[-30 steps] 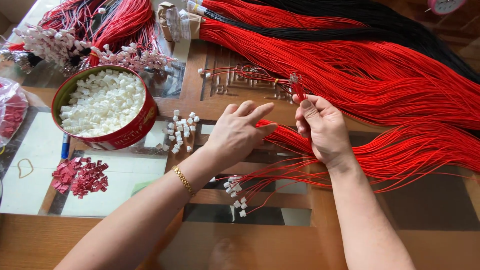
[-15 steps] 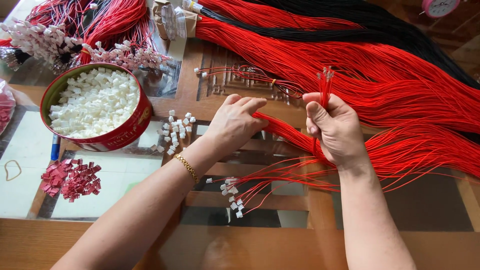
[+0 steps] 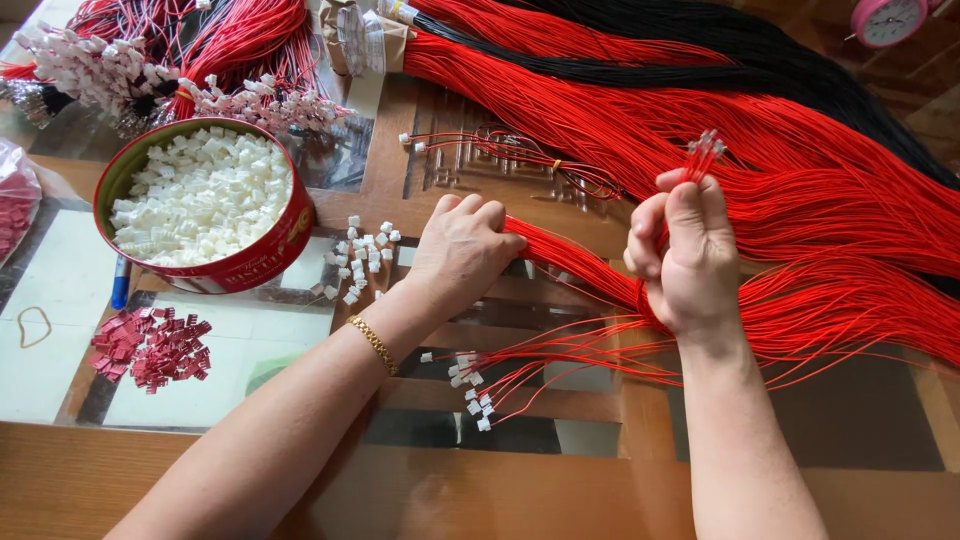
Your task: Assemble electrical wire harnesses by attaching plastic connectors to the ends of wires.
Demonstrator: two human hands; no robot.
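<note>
My right hand (image 3: 685,255) grips a thin bunch of red wires (image 3: 704,155) upright, their metal tips sticking up above my fingers. My left hand (image 3: 462,250) rests palm down on the table, fingers curled over another strand of red wires (image 3: 565,255) lying between the hands. Close to my left hand lies a small scatter of white plastic connectors (image 3: 362,258). In front of my wrists, a few red wires fitted with white connectors (image 3: 470,385) fan out on the glass.
A round red tin (image 3: 282,238) full of white connectors stands at the left. Red connectors (image 3: 152,345) lie in a pile at lower left. Long bundles of red wire (image 3: 800,170) and black wire (image 3: 760,50) cover the right. A pink clock (image 3: 888,18) sits top right.
My right hand has lifted its bunch of red wires higher and upright, closing into a fist around it. My left hand has curled down onto the wires on the table.
</note>
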